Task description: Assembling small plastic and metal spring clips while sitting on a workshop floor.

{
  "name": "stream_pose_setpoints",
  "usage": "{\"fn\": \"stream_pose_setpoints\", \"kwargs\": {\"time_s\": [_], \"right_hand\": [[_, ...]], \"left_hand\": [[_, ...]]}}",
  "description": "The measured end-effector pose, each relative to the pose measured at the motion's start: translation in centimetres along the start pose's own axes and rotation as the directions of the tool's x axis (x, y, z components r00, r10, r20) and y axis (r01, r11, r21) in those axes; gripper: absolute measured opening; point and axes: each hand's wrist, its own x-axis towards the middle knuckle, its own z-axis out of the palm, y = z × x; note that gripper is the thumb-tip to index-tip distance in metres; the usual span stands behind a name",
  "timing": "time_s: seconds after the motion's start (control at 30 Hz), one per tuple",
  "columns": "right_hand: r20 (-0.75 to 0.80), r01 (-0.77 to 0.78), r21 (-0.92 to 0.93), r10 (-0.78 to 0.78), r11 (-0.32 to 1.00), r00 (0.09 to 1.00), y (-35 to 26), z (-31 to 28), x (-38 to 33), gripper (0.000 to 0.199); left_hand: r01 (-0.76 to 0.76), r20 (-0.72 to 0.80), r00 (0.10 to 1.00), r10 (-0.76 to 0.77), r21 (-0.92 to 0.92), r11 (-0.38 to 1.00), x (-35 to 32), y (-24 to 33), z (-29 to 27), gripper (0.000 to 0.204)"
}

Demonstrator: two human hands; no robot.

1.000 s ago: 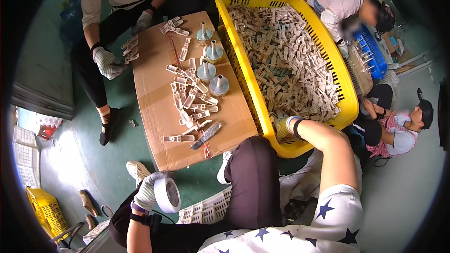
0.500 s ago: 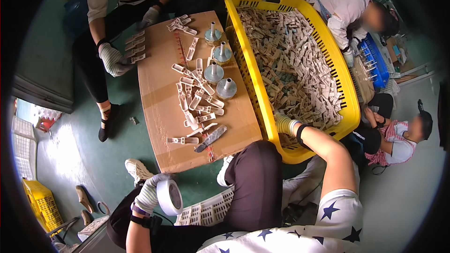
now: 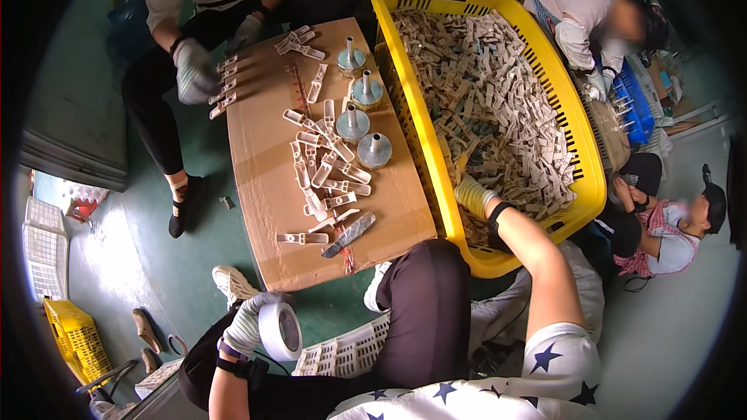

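Note:
My left hand (image 3: 243,325), in a striped knit glove, is closed on a roll of white tape (image 3: 270,332) beside the near left corner of the cardboard box. My right hand (image 3: 473,197), gloved too, reaches over the near rim of a large yellow crate (image 3: 459,247). It is down among a mass of beige plastic clips (image 3: 506,85); its fingertips are hard to make out there. On the cardboard box (image 3: 264,179) lies a loose pile of clips (image 3: 331,159). Near its front edge is a dark grey wrapped strip (image 3: 348,235).
Several metal discs with upright stems (image 3: 375,151) stand along the box's right side. Across from me, a co-worker's gloved hand (image 3: 194,74) is by a row of clips (image 3: 224,87) on the box edge. Another person bends over a blue crate (image 3: 640,113). Below sits a white basket (image 3: 342,350).
The co-worker's hand across the box has lifted up and away from the row of clips. My right hand has shifted slightly inside the crate. My left hand keeps the tape roll in place.

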Motion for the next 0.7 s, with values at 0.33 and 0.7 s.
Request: {"fn": "stream_pose_setpoints", "kwargs": {"time_s": [0.33, 0.7], "right_hand": [[0.175, 0.445, -0.808, -0.564, 0.387, 0.807, 2.2, 10.3, -1.2, 0.035], [0.173, 0.543, -0.738, -0.665, 0.400, 0.726, -2.5, 14.0, -4.2, 0.043]], "left_hand": [[-0.006, 0.017, 1.000, 0.006, -0.016, 1.000, -0.2, -0.3, -1.4, 0.019], [-0.169, 0.209, 0.970, 0.123, 0.220, 0.961, 0.8, -1.2, -3.7, 0.024]]}}
